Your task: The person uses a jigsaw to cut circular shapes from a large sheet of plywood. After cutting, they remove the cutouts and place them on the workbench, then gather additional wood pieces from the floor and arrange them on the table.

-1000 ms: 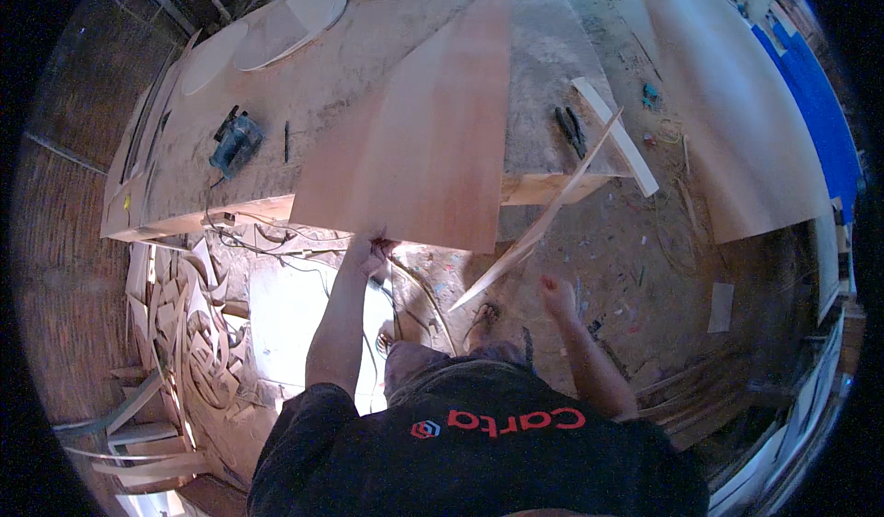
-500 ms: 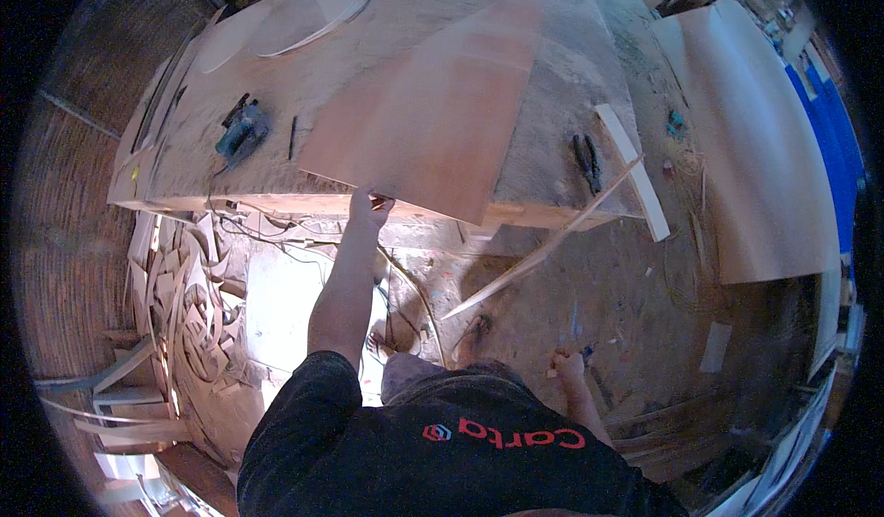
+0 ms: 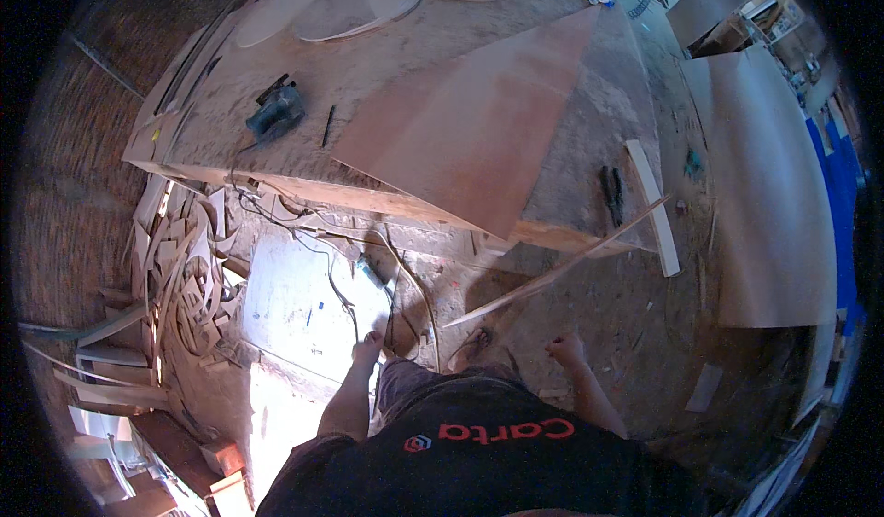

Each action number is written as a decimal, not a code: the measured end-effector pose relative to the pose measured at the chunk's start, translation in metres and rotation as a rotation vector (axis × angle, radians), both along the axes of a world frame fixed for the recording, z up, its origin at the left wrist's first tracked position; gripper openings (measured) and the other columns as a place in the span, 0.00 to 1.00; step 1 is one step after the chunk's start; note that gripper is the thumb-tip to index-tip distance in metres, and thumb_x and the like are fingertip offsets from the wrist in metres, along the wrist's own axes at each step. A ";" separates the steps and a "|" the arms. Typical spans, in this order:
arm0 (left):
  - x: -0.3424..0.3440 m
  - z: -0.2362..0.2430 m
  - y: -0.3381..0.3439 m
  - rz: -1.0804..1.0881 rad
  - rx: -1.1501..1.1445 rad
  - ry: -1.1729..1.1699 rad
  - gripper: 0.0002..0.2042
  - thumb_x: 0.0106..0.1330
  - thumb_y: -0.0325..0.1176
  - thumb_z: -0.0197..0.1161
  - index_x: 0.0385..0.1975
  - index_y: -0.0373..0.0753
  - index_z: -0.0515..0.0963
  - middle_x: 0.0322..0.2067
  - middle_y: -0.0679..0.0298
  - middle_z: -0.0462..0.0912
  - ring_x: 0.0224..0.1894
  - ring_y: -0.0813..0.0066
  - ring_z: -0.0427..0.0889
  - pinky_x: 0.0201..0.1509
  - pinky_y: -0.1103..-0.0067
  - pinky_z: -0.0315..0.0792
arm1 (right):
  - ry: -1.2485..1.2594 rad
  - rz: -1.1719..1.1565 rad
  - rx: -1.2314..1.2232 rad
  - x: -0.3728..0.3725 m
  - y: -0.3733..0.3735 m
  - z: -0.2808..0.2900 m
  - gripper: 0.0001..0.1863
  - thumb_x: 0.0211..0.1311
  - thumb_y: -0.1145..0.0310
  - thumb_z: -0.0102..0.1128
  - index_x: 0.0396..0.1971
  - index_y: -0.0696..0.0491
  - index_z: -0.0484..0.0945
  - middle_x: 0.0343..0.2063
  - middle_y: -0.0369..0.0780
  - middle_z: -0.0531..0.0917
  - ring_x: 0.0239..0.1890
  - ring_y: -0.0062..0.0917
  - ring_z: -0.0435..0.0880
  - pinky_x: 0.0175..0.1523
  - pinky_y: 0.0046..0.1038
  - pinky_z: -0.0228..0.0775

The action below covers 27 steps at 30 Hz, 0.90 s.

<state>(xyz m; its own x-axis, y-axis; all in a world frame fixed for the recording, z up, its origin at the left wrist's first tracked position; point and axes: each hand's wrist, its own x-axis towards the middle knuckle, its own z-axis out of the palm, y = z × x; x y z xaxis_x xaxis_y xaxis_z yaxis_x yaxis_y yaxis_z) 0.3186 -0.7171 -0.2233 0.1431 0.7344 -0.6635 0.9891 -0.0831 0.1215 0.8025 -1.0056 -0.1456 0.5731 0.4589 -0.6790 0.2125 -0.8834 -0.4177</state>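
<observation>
My left hand point(image 3: 368, 343) hangs low beside a dark cable, over the sunlit white board point(image 3: 290, 314), fingers curled. My right hand point(image 3: 564, 348) is low over the floor, fingers also curled; I cannot make out whether either holds anything. Beyond them, a tapering pinkish plywood sheet point(image 3: 465, 130) lies on the dusty worktable point(image 3: 212, 121), reaching past its front edge. Left of the sheet are a power tool point(image 3: 274, 112) and a thin dark stick point(image 3: 329, 126); right are black pliers point(image 3: 611, 195) and a pale wood strip point(image 3: 652, 206), crossed by a long thin strip point(image 3: 552, 268).
Curved offcuts point(image 3: 189, 278) are heaped at the left floor. Cables point(image 3: 405, 268) and a small teal tool point(image 3: 368, 273) lie below the table edge. A large plywood sheet point(image 3: 764, 195) stands along the right with blue material point(image 3: 833, 222) behind. Round panels point(image 3: 359, 6) lie on the table's far side.
My left hand has let go of the plywood sheet and dropped back toward my body. The sheet now rests farther onto the table. The view has shifted, placing the table higher and rightward.
</observation>
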 end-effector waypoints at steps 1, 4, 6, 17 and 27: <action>-0.014 0.009 -0.026 0.062 -0.120 0.170 0.18 0.65 0.46 0.53 0.47 0.43 0.82 0.45 0.48 0.83 0.51 0.52 0.81 0.54 0.66 0.75 | -0.030 0.030 -0.013 0.002 -0.004 0.002 0.14 0.49 0.60 0.70 0.28 0.57 0.86 0.19 0.41 0.85 0.25 0.25 0.86 0.34 0.29 0.77; -0.104 0.006 -0.080 0.086 -0.204 0.106 0.22 0.62 0.50 0.63 0.46 0.38 0.82 0.43 0.54 0.85 0.46 0.60 0.83 0.47 0.69 0.76 | -0.009 0.024 0.023 -0.009 -0.013 -0.035 0.15 0.50 0.59 0.70 0.31 0.56 0.86 0.22 0.41 0.86 0.25 0.25 0.86 0.33 0.29 0.77; -0.159 -0.009 -0.109 0.101 -0.125 0.075 0.18 0.66 0.49 0.61 0.44 0.41 0.83 0.38 0.60 0.87 0.38 0.67 0.86 0.39 0.71 0.77 | 0.099 -0.158 0.079 -0.024 -0.023 -0.066 0.16 0.51 0.59 0.69 0.33 0.55 0.86 0.24 0.40 0.86 0.26 0.25 0.85 0.33 0.29 0.77; -0.150 -0.036 -0.020 0.478 -0.173 -0.454 0.17 0.63 0.43 0.66 0.49 0.42 0.80 0.27 0.65 0.83 0.24 0.74 0.78 0.25 0.72 0.71 | -0.048 -0.083 0.005 -0.111 -0.030 -0.029 0.12 0.52 0.62 0.64 0.30 0.55 0.86 0.22 0.38 0.85 0.25 0.25 0.85 0.33 0.29 0.78; -0.165 -0.028 0.109 0.252 -0.143 -0.389 0.17 0.57 0.45 0.70 0.37 0.36 0.85 0.33 0.57 0.87 0.35 0.62 0.84 0.42 0.69 0.75 | -0.013 -0.159 -0.067 -0.209 -0.029 0.009 0.15 0.55 0.56 0.63 0.36 0.50 0.86 0.23 0.37 0.87 0.23 0.24 0.85 0.31 0.29 0.77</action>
<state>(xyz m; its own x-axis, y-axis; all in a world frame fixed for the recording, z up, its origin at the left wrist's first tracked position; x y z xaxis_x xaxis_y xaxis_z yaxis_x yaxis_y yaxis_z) 0.1540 -0.6081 -0.2509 0.2300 0.6835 -0.6928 0.8554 0.1974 0.4788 0.5938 -1.0345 -0.1370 0.6437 0.3155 -0.6972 0.0728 -0.9322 -0.3547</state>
